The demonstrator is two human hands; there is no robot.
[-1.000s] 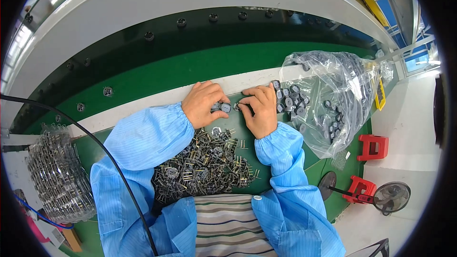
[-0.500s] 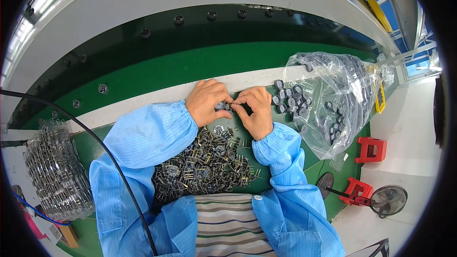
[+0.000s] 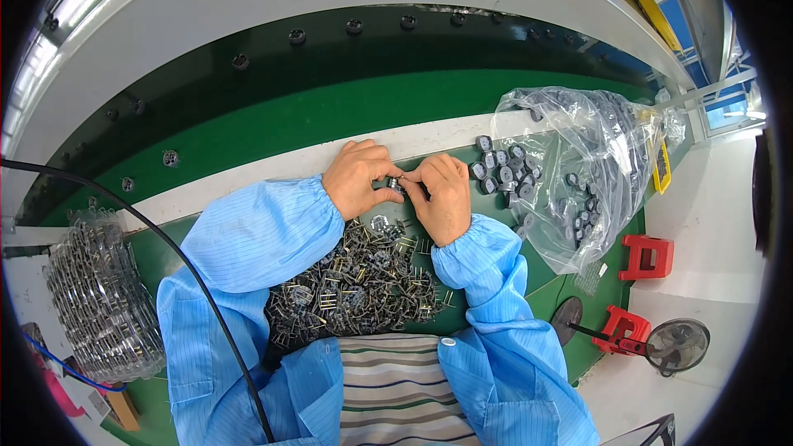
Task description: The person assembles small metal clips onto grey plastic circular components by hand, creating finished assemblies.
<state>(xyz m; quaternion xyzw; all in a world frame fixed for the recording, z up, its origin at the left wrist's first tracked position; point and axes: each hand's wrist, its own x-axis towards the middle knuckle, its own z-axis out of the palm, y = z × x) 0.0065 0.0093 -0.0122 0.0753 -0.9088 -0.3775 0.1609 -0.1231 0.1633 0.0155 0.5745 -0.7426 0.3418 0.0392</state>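
Above the near side of the bench, my left hand (image 3: 358, 182) pinches a small dark part with shiny metal on it (image 3: 396, 186) between thumb and fingers. My right hand (image 3: 444, 198) grips the same part from the other side, its fingertips almost meeting the left ones. Fingers cover much of the part, so its exact kind cannot be made out. Just below the hands lies a heap of small dark pieces with metal pins (image 3: 351, 285). Right of my right hand sit several loose black round caps (image 3: 505, 172), some spilling from a clear plastic bag (image 3: 615, 144).
Beyond a white rail (image 3: 273, 167) runs a green conveyor belt (image 3: 330, 103) carrying spaced black round pieces (image 3: 296, 36). Stacked clear trays (image 3: 103, 297) stand at left. A black cable (image 3: 157, 230) crosses the left side. Red stools (image 3: 647, 258) and a fan (image 3: 677, 345) are at right.
Pieces on the conveyor have shifted left. My right hand has shifted slightly, and the fingers of both hands have changed position around the small part, which is still held.
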